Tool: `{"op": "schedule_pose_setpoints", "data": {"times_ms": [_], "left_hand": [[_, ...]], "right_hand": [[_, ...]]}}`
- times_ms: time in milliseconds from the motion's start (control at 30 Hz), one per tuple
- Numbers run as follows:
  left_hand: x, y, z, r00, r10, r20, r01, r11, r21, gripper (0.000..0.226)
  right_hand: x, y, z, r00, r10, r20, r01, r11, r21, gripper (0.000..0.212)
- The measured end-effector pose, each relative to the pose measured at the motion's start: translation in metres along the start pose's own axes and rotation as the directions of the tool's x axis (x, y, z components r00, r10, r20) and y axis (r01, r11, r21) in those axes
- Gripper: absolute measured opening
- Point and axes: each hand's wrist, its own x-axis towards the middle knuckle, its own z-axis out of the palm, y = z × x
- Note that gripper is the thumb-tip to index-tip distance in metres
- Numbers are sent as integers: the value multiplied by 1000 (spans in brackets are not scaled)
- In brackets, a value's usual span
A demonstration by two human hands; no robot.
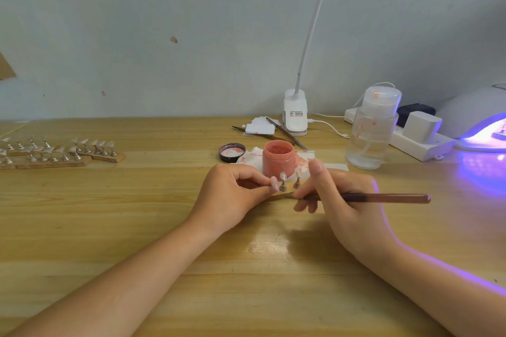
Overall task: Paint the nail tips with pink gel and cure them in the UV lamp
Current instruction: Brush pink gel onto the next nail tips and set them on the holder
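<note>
Nail tips on small metal stands (59, 149) stood in rows on wooden strips at about nine o'clock on the table (137, 227), well apart from the work. Near the centre, the left hand (232, 194) pinched one nail tip (274, 183) between thumb and curled fingers; it looked pale pink, though how fully coated I could not tell. Just beside it stood two more stands (289, 182), one carrying a tip. Behind them, toward twelve o'clock, sat the open jar of pink gel (278, 158) on stained paper, its lid (232, 151) to the left. The right hand (342, 200) gripped a brush (367, 198), fingers curled round the handle, bristle end hidden near the left fingertips. The lit UV lamp (482, 123) glowed at two o'clock. Judging from this, the risk was smudging: wet gel could touch the pinching fingers, or a reach could topple the loose stands or the jar.
</note>
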Motion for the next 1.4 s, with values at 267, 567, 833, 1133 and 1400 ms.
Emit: {"op": "schedule_pose_setpoints", "data": {"times_ms": [267,567,833,1133,1400], "left_hand": [[-1,1,0,1000,9,-3,-9,1000,19,14],[0,1,0,1000,5,-5,-5,1000,10,14],[1,0,0,1000,-6,-3,6,1000,12,14],[1,-1,0,1000,0,7,0,1000,4,11],[-1,0,-1,1000,4,1,-4,999,-36,15]], "right_hand": [[0,0,1,1000,-21,-11,20,1000,-17,47],[0,-1,0,999,-48,-7,47,997,-62,41],[0,-3,-1,997,-76,2,76,992,-102,37],[2,-3,0,999,-40,9,41,987,-153,32],[1,-7,-4,997,-28,-66,27,999,-26,29]]}}
